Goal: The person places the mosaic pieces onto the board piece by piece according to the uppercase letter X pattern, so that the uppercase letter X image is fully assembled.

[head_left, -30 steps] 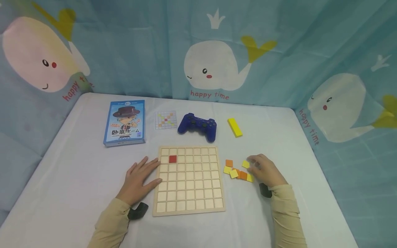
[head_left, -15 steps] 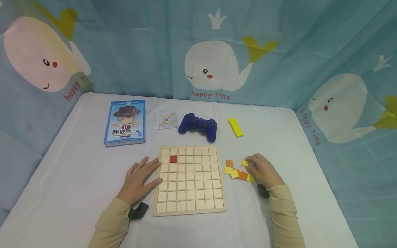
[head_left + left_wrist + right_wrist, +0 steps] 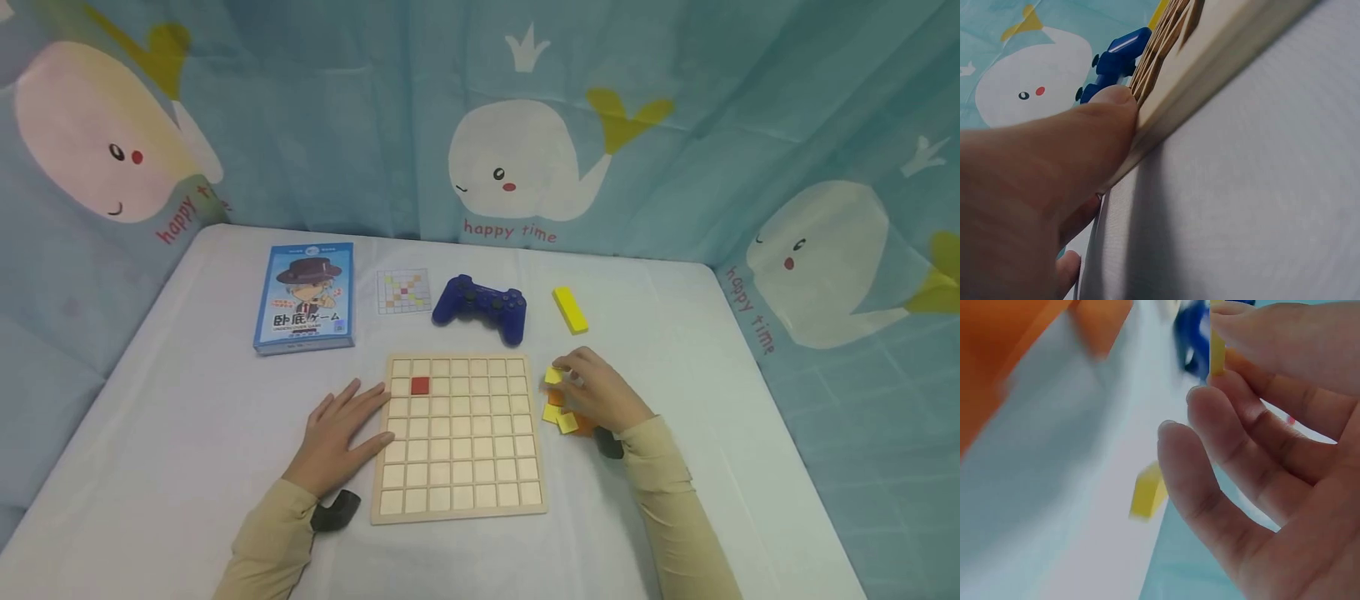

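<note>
Between thumb and fingertips my right hand [image 3: 602, 393] pinches a yellow square tile [image 3: 553, 375], which shows edge-on in the right wrist view as a thin yellow tile [image 3: 1217, 344]. Below that hand lie loose tiles, among them a yellow tile [image 3: 567, 423] and an orange tile [image 3: 556, 398]; the hand covers part of this pile. My left hand [image 3: 337, 442] is spread along the left edge of a wooden grid board [image 3: 459, 518], thumb and fingertips on its rim. One red tile [image 3: 420, 386] sits in the board's second row, second column from the left.
Behind the board are a blue game controller [image 3: 482, 308], a yellow block [image 3: 571, 310], a printed grid card [image 3: 403, 291] and a blue game box [image 3: 305, 298]. A whale-print curtain [image 3: 360, 125] hangs behind the white table [image 3: 172, 400].
My right hand has taken hold of the yellow tile and carried it left, over the pile toward the board's right edge. The left hand keeps its place.
</note>
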Available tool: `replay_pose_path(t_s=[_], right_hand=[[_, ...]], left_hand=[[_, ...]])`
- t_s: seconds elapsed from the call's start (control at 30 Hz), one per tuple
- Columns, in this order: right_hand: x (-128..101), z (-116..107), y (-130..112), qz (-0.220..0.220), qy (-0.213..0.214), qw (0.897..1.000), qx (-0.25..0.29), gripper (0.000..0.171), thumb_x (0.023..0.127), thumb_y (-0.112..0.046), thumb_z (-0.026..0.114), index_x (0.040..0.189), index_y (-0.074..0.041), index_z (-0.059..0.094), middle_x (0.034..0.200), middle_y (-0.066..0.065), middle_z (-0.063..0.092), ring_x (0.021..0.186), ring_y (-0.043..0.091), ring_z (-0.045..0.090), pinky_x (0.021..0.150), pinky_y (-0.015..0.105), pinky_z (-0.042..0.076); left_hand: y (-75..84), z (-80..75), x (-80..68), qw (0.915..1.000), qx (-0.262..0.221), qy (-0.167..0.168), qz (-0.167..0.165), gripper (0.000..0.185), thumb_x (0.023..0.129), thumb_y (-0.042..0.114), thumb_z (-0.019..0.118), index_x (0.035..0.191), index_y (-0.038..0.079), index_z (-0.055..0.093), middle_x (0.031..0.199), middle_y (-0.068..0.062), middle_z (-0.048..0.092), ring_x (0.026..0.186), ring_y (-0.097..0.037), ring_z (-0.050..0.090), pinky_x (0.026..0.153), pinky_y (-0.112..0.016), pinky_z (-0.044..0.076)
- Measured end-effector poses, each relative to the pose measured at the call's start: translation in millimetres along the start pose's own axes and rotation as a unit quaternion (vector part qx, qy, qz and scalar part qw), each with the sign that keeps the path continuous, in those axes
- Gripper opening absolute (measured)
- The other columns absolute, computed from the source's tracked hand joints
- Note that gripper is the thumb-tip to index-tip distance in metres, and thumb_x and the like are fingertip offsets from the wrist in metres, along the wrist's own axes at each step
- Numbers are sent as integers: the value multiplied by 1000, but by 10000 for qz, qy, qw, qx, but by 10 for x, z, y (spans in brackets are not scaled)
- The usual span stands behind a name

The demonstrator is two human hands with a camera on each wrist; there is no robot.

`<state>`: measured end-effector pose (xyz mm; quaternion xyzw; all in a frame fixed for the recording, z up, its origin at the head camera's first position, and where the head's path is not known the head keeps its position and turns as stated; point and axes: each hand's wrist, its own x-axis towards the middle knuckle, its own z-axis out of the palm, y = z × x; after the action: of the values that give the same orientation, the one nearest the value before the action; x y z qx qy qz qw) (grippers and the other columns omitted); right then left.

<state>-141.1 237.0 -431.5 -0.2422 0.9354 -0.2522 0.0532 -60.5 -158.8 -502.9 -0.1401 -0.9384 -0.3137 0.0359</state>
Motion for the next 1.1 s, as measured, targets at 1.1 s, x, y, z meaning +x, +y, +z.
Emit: replay_pose_path(t_s=[1.1], right_hand=[[448, 421, -361, -774, -498, 9952, -319, 14, 87, -9, 69, 100, -7, 65, 100, 2, 63, 92, 15, 61, 86, 31, 53]], left_hand=[[40, -22, 4, 10000, 31, -15, -43, 58, 86, 39, 68, 138, 18, 51, 146, -4, 47, 141, -35, 27, 114, -57, 14]])
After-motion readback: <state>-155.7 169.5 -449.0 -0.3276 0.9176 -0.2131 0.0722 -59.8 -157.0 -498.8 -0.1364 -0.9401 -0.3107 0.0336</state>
